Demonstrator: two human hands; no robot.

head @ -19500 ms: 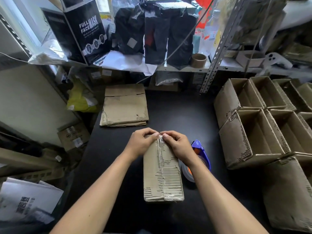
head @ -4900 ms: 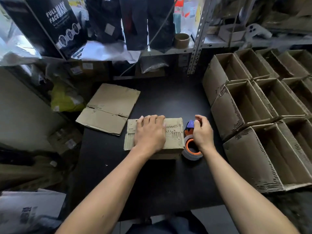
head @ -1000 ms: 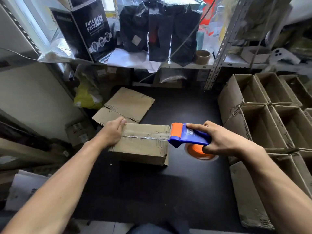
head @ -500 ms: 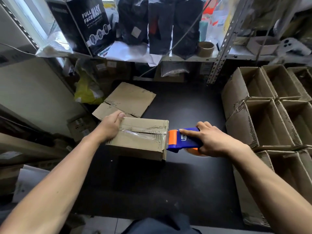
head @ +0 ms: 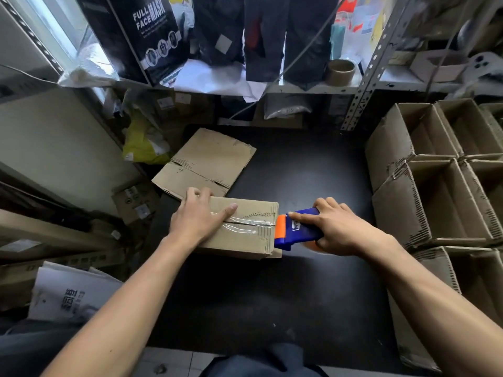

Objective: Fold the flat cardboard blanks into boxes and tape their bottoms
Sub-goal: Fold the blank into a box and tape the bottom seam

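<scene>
- Folded box point(head: 239, 227) lies bottom-up on black table point(head: 272, 295), mid-table; clear tape strip runs along its centre seam.
- Left hand point(head: 198, 216) flat on box top, fingers straight, pressing on the tape.
- Right hand point(head: 337, 227) wrapped around blue-orange tape dispenser point(head: 295, 228), its orange end touching box's right edge.
- Flat cardboard blanks point(head: 206, 161) just behind box, toward table's back left.
- Open finished boxes point(head: 435, 186) stacked along right side.
- Shelf point(head: 299, 88) with black packages behind the table.
</scene>
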